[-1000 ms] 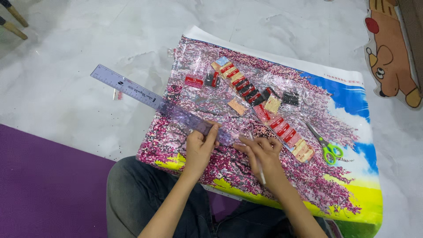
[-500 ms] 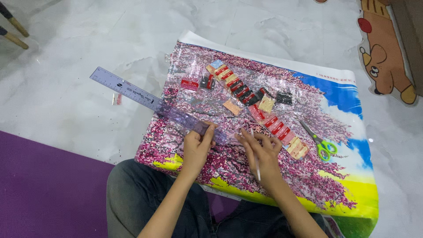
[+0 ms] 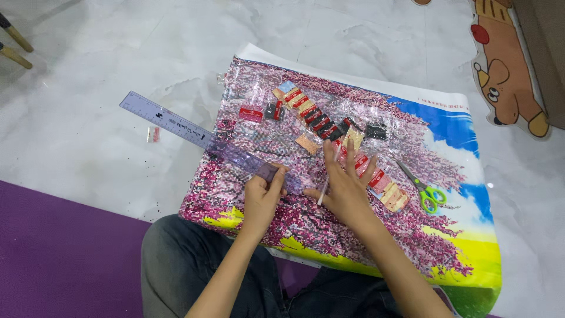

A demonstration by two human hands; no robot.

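A large diamond-painting canvas (image 3: 424, 235) with pink blossom, blue sky and yellow ground lies on the marble floor. My left hand (image 3: 263, 197) presses the near end of a long clear purple ruler (image 3: 194, 134) that runs diagonally off the canvas to the upper left. My right hand (image 3: 346, 187) rests flat on the canvas with fingers spread, a thin white pen (image 3: 327, 176) held between them. Its fingertips lie close to a row of small red, black and tan bead packets (image 3: 312, 115).
Green-handled scissors (image 3: 425, 188) lie on the canvas to the right of my hand. A purple mat (image 3: 53, 259) covers the floor at lower left. A cartoon animal cutout (image 3: 506, 76) lies at upper right. A small packet (image 3: 153, 134) sits on the floor by the ruler.
My right hand has slid up the canvas toward the bead packets and spread its fingers. The left hand stays on the ruler's end.
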